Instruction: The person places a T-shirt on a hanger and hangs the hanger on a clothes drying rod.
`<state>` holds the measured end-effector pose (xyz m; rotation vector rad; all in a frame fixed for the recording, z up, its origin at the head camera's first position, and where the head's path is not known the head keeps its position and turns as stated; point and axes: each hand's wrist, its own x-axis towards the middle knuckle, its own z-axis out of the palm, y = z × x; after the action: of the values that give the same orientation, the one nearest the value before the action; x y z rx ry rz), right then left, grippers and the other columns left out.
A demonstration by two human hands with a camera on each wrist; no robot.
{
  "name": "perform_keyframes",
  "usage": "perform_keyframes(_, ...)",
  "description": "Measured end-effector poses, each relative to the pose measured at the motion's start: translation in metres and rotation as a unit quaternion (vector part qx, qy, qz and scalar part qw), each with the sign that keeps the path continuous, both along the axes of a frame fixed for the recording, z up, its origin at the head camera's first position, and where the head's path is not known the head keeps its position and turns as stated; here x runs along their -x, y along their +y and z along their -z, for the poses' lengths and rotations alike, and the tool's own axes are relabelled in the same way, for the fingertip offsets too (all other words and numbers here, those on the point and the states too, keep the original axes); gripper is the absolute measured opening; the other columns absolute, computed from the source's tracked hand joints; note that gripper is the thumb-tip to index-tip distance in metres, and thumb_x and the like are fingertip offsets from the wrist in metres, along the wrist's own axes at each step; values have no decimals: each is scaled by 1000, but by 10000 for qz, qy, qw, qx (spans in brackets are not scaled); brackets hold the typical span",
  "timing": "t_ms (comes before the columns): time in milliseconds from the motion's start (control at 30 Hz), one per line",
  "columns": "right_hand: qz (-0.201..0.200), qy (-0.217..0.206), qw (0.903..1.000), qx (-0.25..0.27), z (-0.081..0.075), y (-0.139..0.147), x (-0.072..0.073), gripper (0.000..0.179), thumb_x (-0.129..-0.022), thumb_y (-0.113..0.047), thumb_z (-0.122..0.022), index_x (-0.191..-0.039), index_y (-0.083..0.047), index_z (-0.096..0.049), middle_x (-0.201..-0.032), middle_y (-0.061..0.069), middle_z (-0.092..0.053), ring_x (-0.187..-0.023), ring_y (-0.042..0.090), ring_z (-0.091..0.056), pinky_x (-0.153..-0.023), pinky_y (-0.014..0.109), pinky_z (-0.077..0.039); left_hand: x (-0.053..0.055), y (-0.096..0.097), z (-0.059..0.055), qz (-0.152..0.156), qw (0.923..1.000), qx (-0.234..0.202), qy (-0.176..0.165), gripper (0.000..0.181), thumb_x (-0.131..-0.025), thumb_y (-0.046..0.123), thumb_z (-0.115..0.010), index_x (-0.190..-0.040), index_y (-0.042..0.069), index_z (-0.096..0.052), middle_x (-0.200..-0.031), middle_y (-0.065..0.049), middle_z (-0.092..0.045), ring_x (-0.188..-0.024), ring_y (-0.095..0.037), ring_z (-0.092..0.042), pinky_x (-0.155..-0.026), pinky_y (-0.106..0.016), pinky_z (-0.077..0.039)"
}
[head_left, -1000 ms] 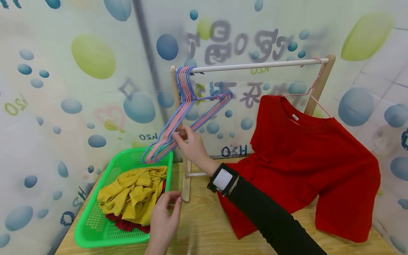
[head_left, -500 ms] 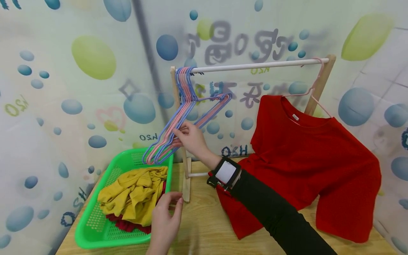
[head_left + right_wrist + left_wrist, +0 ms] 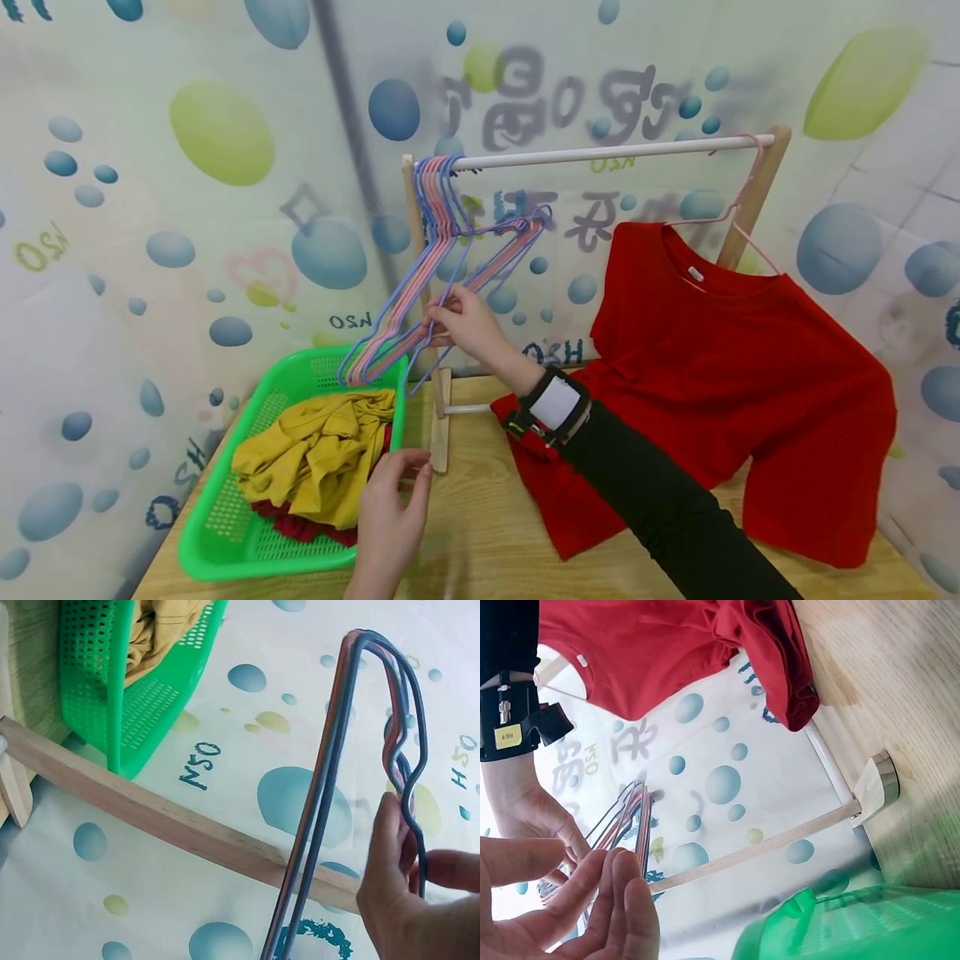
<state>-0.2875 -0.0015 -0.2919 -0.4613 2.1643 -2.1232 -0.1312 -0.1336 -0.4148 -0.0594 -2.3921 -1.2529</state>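
Note:
In the head view my right hand (image 3: pixel 474 329) pinches the slanted arm of a blue clothes hanger (image 3: pixel 426 742) between thumb and fingers. This hanger stands a little apart from the bunch of blue and pink hangers (image 3: pixel 412 283), its hook still over the white rail (image 3: pixel 585 156) at the left end. My left hand (image 3: pixel 392 512) hovers beside the green basket (image 3: pixel 197 521), fingers loosely bent and holding nothing. In the left wrist view its fingertips (image 3: pixel 634 862) show close up.
A red T-shirt (image 3: pixel 697 367) hangs from a pink hanger (image 3: pixel 756 179) at the rail's right end, its lower part spread on the wooden table (image 3: pixel 480 500). Yellow cloth (image 3: pixel 315 450) lies over dark red cloth (image 3: pixel 300 527) in the basket. A wooden rack post (image 3: pixel 180 814) stands beside the basket.
My right hand has moved slightly right and up, drawing the front blue hanger away from the bunch. The left hand stays in about the same place.

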Motion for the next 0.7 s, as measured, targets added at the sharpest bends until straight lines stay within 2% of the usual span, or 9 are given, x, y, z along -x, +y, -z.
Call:
perform_keyframes(100,31,-238,9991,362,-4,2,1,19,-109,-7,-45,-121,5,-51,-86,8,-63,-74,14,-67,-81,41,-62,0,0,1,-45,10000,-3,19,8,-95,6,-69,-101,8,-74,-94,-2,-69,-86,-14,-65,-73,-35,-58)
perform_keyframes(200,83,-340,9967,728,-7,3,1,18,-111,-11,-39,-120,1,-48,-79,4,-51,-68,13,-58,-72,32,-59,1,0,1,-59,10000,38,7,8,-95,6,-69,-101,7,-74,-94,-3,-69,-86,-14,-65,-73,-33,-58)
perform_keyframes(267,93,-380,9947,948,-9,3,0,18,-112,-14,-35,-118,-2,-46,-76,3,-44,-64,12,-50,-64,24,-51,1,0,2,-82,10000,33,-40,8,-95,6,-69,-101,7,-74,-94,-3,-69,-86,-14,-65,-73,-32,-57)
perform_keyframes(367,27,-410,9910,1274,-11,4,0,18,-113,-16,-31,-114,-4,-44,-74,2,-35,-61,11,-37,-57,21,-39,2,0,1,-95,9999,57,-133,9,-95,5,-68,-102,8,-74,-95,-2,-69,-87,-14,-65,-73,-30,-57)
perform_keyframes(500,-56,-407,9869,1560,-13,6,0,18,-113,-16,-28,-110,-6,-42,-74,1,-32,-60,9,-31,-54,19,-33,2,1,0,-96,9998,34,-186,9,-95,6,-68,-102,8,-74,-95,-1,-69,-87,-13,-65,-74,-30,-57)
perform_keyframes(700,-50,-356,9837,1765,-25,10,-5,19,-113,-17,-28,-110,-6,-43,-72,0,-31,-58,7,-31,-53,18,-32,-1,0,1,-26,9999,44,154,9,-95,4,-68,-101,7,-74,-95,-2,-69,-86,-15,-65,-72,-30,-56)
